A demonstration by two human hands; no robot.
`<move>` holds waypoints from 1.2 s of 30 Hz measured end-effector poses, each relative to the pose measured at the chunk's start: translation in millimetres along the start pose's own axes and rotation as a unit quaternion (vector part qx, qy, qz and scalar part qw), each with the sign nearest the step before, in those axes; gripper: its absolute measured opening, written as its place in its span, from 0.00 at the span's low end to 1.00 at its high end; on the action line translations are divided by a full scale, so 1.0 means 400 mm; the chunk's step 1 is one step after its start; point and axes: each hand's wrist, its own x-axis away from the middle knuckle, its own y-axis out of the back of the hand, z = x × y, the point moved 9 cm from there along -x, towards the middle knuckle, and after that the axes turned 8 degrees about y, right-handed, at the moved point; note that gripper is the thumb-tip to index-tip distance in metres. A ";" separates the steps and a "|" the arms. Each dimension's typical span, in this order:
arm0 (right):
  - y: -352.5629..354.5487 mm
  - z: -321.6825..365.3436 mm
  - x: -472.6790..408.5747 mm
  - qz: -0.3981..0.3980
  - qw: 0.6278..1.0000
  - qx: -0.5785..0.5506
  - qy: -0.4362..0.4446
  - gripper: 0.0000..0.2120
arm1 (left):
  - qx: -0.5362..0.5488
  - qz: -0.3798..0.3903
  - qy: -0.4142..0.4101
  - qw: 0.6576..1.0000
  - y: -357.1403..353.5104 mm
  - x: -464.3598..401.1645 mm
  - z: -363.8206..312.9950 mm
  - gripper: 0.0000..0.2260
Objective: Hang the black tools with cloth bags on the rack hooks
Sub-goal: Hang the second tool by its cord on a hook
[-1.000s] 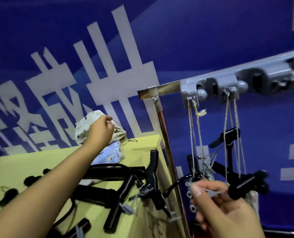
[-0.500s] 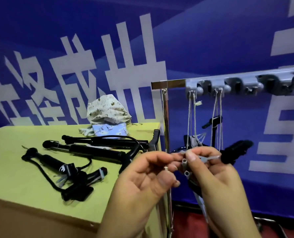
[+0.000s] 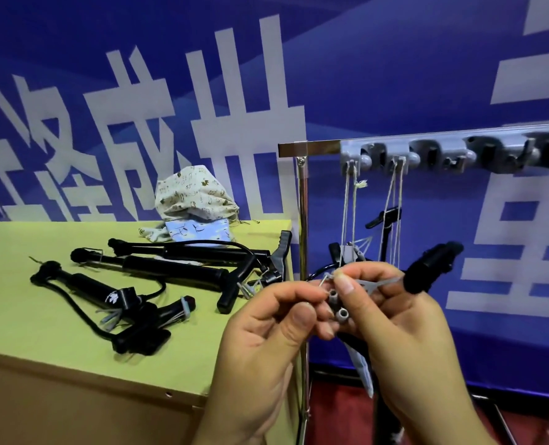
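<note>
My left hand (image 3: 266, 342) and my right hand (image 3: 404, 319) meet in front of the rack post and together pinch a small grey plastic attachment piece (image 3: 337, 300) that hangs off a black tool (image 3: 427, 268). That tool sticks out to the right of my right hand. Two tools hang by pale strings (image 3: 350, 213) from the grey hook rail (image 3: 443, 155). Three more black tools (image 3: 176, 268) lie on the yellow table (image 3: 26, 309). Patterned cloth bags (image 3: 196, 200) sit at the table's back.
A chrome post (image 3: 303, 220) of the rack stands at the table's right edge. Several hooks further right on the rail (image 3: 523, 152) carry nothing. A blue banner wall stands close behind. A red floor (image 3: 337, 409) shows below the rack.
My left hand left the cloth bags at the table's back and came to the right hand. Both hands now pinch the grey piece, held much as half a second ago.
</note>
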 end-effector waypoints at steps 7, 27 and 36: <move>-0.007 -0.007 -0.001 0.017 0.999 0.025 0.013 0.05 | -0.017 -0.016 -0.003 1.000 0.015 0.000 0.000 0.13; -0.031 -0.011 -0.005 0.107 0.994 0.010 0.033 0.03 | -0.090 -0.031 -0.039 0.995 0.018 -0.014 0.002 0.11; -0.032 -0.009 0.000 0.131 0.990 0.019 0.049 0.05 | -0.084 -0.016 -0.054 0.995 0.021 -0.014 0.005 0.13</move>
